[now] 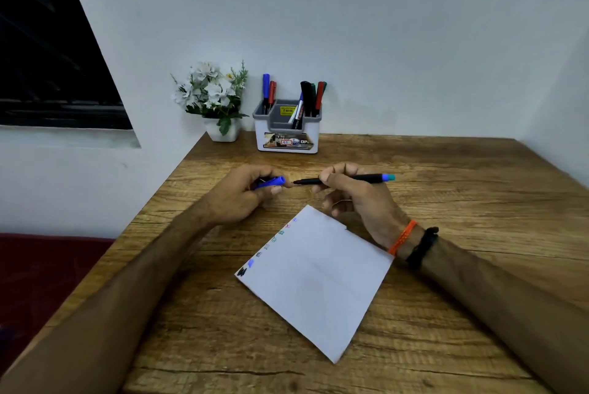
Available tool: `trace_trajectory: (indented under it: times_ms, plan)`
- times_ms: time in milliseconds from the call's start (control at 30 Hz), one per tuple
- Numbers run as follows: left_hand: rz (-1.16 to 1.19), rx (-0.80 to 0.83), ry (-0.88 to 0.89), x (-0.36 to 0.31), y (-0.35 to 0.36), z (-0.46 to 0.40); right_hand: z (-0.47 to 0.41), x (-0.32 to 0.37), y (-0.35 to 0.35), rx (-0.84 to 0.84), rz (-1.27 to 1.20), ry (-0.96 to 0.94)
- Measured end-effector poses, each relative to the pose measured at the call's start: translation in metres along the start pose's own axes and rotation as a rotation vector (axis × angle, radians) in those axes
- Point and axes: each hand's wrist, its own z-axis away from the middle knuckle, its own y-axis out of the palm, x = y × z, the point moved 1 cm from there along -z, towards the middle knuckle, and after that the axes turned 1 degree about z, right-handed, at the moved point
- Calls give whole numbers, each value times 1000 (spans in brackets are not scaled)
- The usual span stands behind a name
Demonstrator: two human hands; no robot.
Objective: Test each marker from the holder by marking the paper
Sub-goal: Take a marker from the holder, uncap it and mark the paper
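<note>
Marker (347, 179): uncapped, horizontal above table (478, 202), beyond paper (318, 282). Right hand (357, 199) fingers pinch barrel; left hand (242, 196) fingers curl round blue cap (272, 181), just beside tip. Holder (287, 129) well apart, by wall. Risk: exposed tip inks fingers if recapping misaligned.

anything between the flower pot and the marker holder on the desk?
Nothing. In the head view the flower pot and the marker holder stand side by side against the wall, apart, with only a bare strip of wooden desk between them.
</note>
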Motion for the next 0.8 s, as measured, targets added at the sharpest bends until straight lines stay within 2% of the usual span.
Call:
trace_trajectory:
  times_ms: [300,500,700,800]
  plan:
    - [-26,5,32,0,4,-3,-3,-4,0,34,46,-25]
    - [-41,23,126,-8,7,-1,-5,-9,7,6,97,-78]
    - [45,-57,76,0,5,-4,-6,-9,-1,57,15,0]
    - [91,-89,82,-2,5,-3,-8,-12,-3,64,47,-26]
